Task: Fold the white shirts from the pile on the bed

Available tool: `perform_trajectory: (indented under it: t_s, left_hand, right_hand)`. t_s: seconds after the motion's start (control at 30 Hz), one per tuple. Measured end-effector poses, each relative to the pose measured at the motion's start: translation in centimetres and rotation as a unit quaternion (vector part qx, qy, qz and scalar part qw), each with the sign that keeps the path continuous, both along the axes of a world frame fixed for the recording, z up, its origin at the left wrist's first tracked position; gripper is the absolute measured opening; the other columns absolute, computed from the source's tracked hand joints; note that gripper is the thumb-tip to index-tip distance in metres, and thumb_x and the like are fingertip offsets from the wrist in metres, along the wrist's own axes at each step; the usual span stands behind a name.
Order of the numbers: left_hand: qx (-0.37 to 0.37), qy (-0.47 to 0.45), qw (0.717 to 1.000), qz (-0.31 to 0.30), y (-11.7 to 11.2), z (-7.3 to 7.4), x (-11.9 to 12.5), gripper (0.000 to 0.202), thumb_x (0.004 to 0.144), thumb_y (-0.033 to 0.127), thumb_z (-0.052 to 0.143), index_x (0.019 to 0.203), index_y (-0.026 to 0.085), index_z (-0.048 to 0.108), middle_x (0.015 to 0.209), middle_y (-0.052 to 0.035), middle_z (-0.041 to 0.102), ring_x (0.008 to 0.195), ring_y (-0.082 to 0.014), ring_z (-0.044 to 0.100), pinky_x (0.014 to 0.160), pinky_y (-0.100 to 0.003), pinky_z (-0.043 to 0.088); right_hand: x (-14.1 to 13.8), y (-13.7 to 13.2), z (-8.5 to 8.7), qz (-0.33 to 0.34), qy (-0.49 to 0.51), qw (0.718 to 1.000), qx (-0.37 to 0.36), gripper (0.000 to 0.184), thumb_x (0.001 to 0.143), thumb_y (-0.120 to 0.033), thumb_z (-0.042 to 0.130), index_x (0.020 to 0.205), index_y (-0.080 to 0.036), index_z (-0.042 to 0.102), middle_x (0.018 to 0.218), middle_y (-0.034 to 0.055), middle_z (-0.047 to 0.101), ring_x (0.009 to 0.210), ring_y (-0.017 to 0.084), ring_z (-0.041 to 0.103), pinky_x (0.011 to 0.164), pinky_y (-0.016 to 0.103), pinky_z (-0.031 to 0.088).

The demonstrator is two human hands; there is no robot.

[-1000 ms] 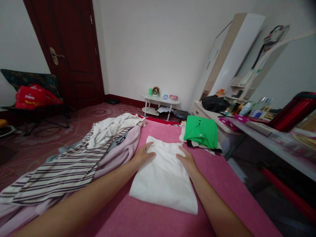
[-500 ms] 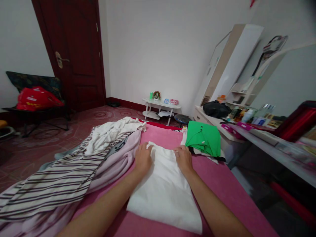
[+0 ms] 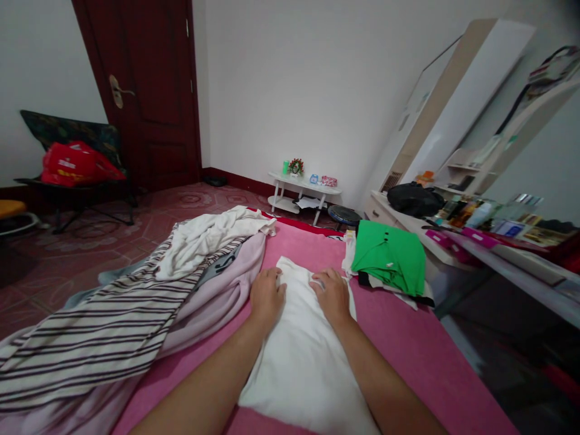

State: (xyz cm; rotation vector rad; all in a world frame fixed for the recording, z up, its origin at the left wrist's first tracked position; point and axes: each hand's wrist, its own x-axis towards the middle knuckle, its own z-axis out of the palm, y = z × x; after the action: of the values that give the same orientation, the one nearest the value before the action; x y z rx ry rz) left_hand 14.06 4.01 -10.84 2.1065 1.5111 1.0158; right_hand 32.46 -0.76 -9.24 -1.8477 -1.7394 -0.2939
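A white folded garment [image 3: 301, 356] lies in front of me on the pink bed cover, with soft creases along its length. My left hand [image 3: 268, 295] rests at its upper left edge, thumb apart from the fingers. On the upper right part lies my right hand [image 3: 334, 295], its fingers spread and bent slightly over the cloth; a strip of fabric shows beyond it. Just past that hand is a stack of folded clothes topped by a green shirt [image 3: 389, 257].
Left of me are heaped a striped garment [image 3: 104, 326], a crumpled white garment [image 3: 212, 235] and a pale pink garment [image 3: 222, 308]. The pink bed cover [image 3: 417, 362] spreads beneath. A cluttered dressing table [image 3: 380, 208] stands at right, a small white table [image 3: 303, 182] beyond the bed.
My right hand has shifted inward from the white garment's edge onto its top. The left hand stays by the left edge. The view has turned slightly.
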Motion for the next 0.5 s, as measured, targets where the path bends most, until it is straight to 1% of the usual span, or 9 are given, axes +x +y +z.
perform_trajectory:
  t_s: [0.07, 0.13, 0.2, 0.3, 0.4, 0.47, 0.5]
  left_hand:
    - [-0.016, -0.008, 1.0, -0.001, 0.2, 0.0, 0.0, 0.03, 0.079, 0.017, 0.061, 0.109, 0.018, 0.058, 0.101, -0.0066, 0.063, 0.093, -0.0202, 0.058, 0.083, -0.03, 0.04]
    - [-0.033, -0.019, 0.999, -0.002, 0.2, 0.0, 0.0, 0.03, 0.078, 0.016, 0.062, 0.108, 0.02, 0.059, 0.094, -0.0043, 0.065, 0.085, -0.0187, 0.059, 0.078, -0.028, 0.04]
    - [-0.041, -0.034, 0.999, -0.004, 0.3, 0.0, -0.1, 0.029, 0.078, 0.016, 0.063, 0.106, 0.021, 0.06, 0.088, -0.0021, 0.066, 0.08, -0.0174, 0.059, 0.075, -0.028, 0.039]
    - [-0.046, -0.072, 0.996, 0.003, 0.3, 0.3, -0.2, 0.025, 0.078, 0.015, 0.062, 0.102, 0.021, 0.061, 0.085, -0.0008, 0.065, 0.078, -0.0169, 0.059, 0.072, -0.027, 0.039]
    - [-0.06, -0.116, 0.991, 0.015, 0.3, 0.8, -0.3, 0.02, 0.08, 0.014, 0.058, 0.1, 0.02, 0.06, 0.081, -0.0005, 0.063, 0.076, -0.0167, 0.059, 0.071, -0.027, 0.04]
    - [-0.061, -0.137, 0.988, 0.022, 0.4, 1.0, -0.3, 0.021, 0.08, 0.013, 0.057, 0.1, 0.019, 0.06, 0.081, -0.0009, 0.063, 0.077, -0.0167, 0.058, 0.073, -0.027, 0.041]
    - [-0.06, -0.142, 0.988, 0.023, 0.5, 1.0, -0.3, 0.022, 0.08, 0.012, 0.057, 0.1, 0.019, 0.06, 0.082, -0.0012, 0.063, 0.077, -0.0167, 0.058, 0.074, -0.027, 0.041]
  right_hand:
    - [-0.1, 0.1, 0.0, 0.001, -0.003, 1.0, -0.022, 0.007, 0.083, -0.024, 0.064, 0.088, -0.023, 0.067, 0.092, 0.0025, 0.062, 0.093, 0.02, 0.052, 0.082, 0.03, 0.035]
    - [-0.2, 0.3, 0.0, 0.001, -0.013, 0.999, -0.042, 0.002, 0.083, -0.023, 0.064, 0.083, -0.023, 0.066, 0.09, 0.0022, 0.062, 0.092, 0.02, 0.052, 0.08, 0.029, 0.034]
    - [-0.3, 0.5, 0.2, -0.002, -0.03, 0.998, -0.05, 0.006, 0.082, -0.021, 0.063, 0.077, -0.022, 0.064, 0.087, 0.0025, 0.061, 0.09, 0.02, 0.052, 0.079, 0.029, 0.033]
    - [-0.3, 1.1, 1.1, -0.016, -0.051, 0.998, -0.039, 0.009, 0.084, -0.017, 0.058, 0.075, -0.02, 0.06, 0.085, 0.0033, 0.061, 0.088, 0.019, 0.052, 0.078, 0.029, 0.032]
    - [0.0, 2.4, 2.5, -0.049, -0.041, 0.998, -0.018, 0.01, 0.086, -0.017, 0.054, 0.078, -0.02, 0.059, 0.083, 0.0029, 0.062, 0.085, 0.018, 0.054, 0.075, 0.029, 0.032]
    - [0.0, 3.3, 2.9, -0.062, -0.034, 0.997, -0.014, 0.01, 0.087, -0.019, 0.052, 0.08, -0.02, 0.059, 0.081, 0.0019, 0.064, 0.079, 0.018, 0.056, 0.072, 0.028, 0.031]
    - [-0.1, 3.6, 2.7, -0.063, -0.033, 0.997, -0.017, 0.009, 0.087, -0.02, 0.052, 0.08, -0.02, 0.059, 0.08, 0.0015, 0.064, 0.077, 0.017, 0.056, 0.071, 0.028, 0.031]
